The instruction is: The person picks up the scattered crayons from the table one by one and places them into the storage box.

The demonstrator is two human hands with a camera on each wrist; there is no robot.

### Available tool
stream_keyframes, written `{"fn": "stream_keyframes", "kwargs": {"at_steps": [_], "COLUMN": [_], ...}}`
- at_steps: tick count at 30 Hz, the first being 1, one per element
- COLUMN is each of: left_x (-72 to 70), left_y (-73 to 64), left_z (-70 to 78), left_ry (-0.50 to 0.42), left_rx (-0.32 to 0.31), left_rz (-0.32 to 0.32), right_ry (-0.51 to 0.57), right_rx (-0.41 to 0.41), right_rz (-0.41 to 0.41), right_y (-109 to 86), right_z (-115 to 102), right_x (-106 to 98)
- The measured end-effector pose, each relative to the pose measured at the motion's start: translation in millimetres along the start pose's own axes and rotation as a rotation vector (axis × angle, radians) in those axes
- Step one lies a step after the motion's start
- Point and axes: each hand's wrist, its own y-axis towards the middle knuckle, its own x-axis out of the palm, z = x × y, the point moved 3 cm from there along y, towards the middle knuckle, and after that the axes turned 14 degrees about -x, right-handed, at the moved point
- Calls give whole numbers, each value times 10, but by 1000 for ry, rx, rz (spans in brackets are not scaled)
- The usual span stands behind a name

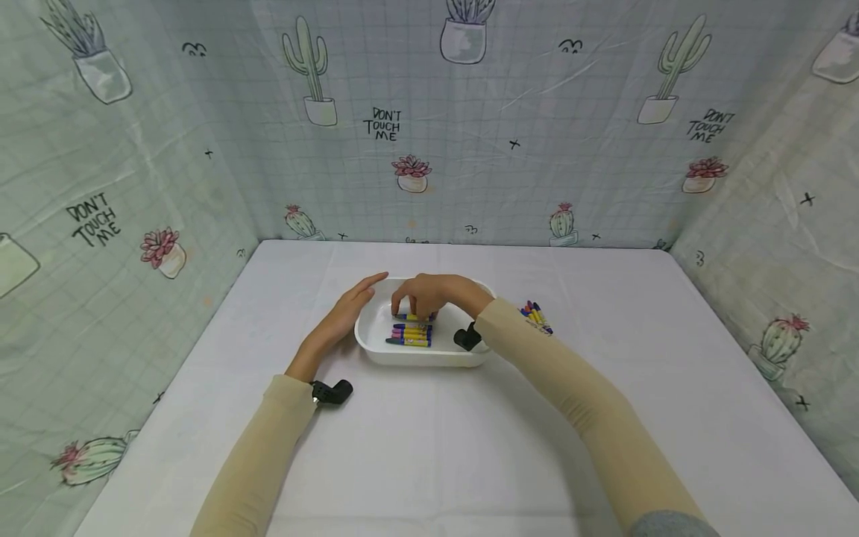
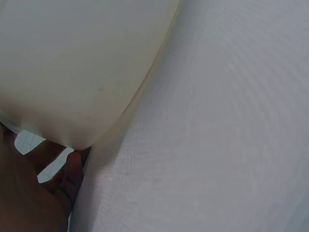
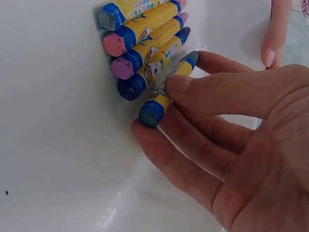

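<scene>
Taking 12 o'clock as straight ahead of the person, I see a white tray (image 1: 429, 359) on the white-covered tabletop (image 1: 403, 455). The right hand (image 1: 432, 293) comes in from 4 o'clock and reaches down inside it, thumb and fingers pinching one yellow-wrapped crayon (image 3: 161, 99) with a dark base and a greyish tip. That crayon is inside the tray, just to the 12 o'clock side of a row of four crayons (image 3: 149, 46); I can't tell whether it touches its neighbour. The four lie side by side, tips towards 9 o'clock, their bases running from grey-blue at the 6 o'clock end through pink and purple to dark blue.

The left hand (image 1: 349, 309) lies along the tray's outside, between 9 and 10 o'clock, its fingers stretched out against the wall with gaps between them.

Beyond the tray, at 3 o'clock, a bunch of loose crayons (image 1: 539, 315) lies on the tabletop, partly hidden by the right sleeve (image 1: 570, 388). A cactus-printed cloth (image 1: 463, 142) hangs at 12 o'clock.
</scene>
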Motion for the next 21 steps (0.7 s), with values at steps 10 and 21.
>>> {"fn": "stream_keyframes", "kwargs": {"at_steps": [10,21], "left_x": [5,16], "left_y": [-29,-39], "left_z": [15,15], "left_ry": [8,3], "left_rx": [-6,-10], "left_rz": [10,3], "right_ry": [1,5], "right_rx": [-33,-31], "right_rz": [-5,3], "right_y": [18,15], "right_z": [19,28], "right_x": [31,57]}}
